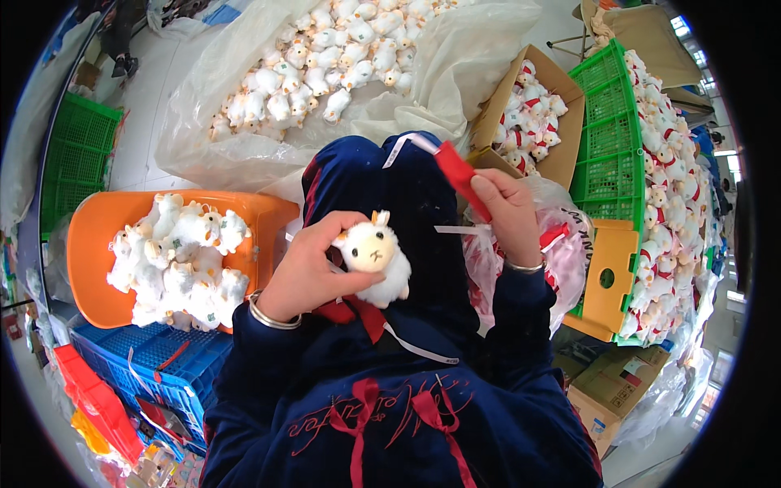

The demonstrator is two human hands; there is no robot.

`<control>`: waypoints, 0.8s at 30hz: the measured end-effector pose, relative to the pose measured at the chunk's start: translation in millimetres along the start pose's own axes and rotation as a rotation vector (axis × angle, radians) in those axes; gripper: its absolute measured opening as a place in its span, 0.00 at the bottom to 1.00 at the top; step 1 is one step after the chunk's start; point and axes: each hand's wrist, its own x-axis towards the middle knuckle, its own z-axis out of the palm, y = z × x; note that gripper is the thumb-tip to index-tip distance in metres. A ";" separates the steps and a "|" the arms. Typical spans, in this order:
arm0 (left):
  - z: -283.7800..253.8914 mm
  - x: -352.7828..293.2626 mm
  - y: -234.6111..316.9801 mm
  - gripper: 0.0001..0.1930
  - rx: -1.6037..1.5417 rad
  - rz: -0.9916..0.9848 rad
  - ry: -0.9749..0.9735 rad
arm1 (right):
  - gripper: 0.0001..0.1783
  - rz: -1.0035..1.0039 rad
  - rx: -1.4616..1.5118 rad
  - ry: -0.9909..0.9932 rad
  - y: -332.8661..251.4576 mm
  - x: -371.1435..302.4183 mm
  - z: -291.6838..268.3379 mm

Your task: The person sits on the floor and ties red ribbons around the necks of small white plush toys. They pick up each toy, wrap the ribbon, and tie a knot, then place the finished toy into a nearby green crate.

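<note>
My left hand (pixel 313 264) is closed around a small white plush lamb (pixel 392 272) over my lap, its cream face turned up, thumb and fingers on either side of the head. To the right, my right hand (pixel 511 213) pinches a red cloth strip (pixel 457 172) with a white tape at its upper end. The strip is apart from the plush. Another red cloth piece (pixel 370 320) with a white tape (pixel 419 348) lies on my lap below the plush. Part of that piece is hidden by my left hand.
On the left, an orange tub (pixel 87 252) holds plush toys, beside a blue crate (pixel 175 358). Ahead, a plastic sheet (pixel 195 134) carries a large pile of them. On the right are a cardboard box (pixel 569 150), a pink-filled plastic bag (pixel 496 281) and a green crate (pixel 606 122).
</note>
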 end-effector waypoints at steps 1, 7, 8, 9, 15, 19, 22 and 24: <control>-3.4 -1.4 0.5 0.30 -0.024 0.020 -0.047 | 0.12 -0.009 0.030 0.022 -8.2 -3.8 11.0; 8.9 -7.3 -9.1 0.32 -0.483 -0.021 -0.116 | 0.08 0.127 0.203 -0.076 -4.4 -15.3 34.6; 13.8 -9.1 -9.0 0.33 -0.573 -0.055 -0.107 | 0.08 0.103 0.264 -0.102 -6.0 -17.8 43.2; 17.5 -9.8 -8.2 0.34 -0.663 -0.090 -0.098 | 0.08 0.079 0.325 -0.128 -6.9 -18.9 49.9; 26.5 -10.2 0.4 0.35 -0.770 -0.084 -0.038 | 0.10 0.181 0.460 -0.189 -7.6 -30.7 74.5; 22.7 -12.2 2.8 0.35 -0.731 -0.082 -0.043 | 0.14 0.198 0.561 -0.195 -16.3 -38.8 82.5; 17.6 -13.5 1.2 0.35 -0.671 -0.073 -0.058 | 0.16 0.225 0.539 -0.243 -1.7 -40.0 81.5; 13.8 -13.9 0.3 0.35 -0.635 -0.067 -0.066 | 0.16 0.224 0.494 -0.271 5.7 -42.7 79.0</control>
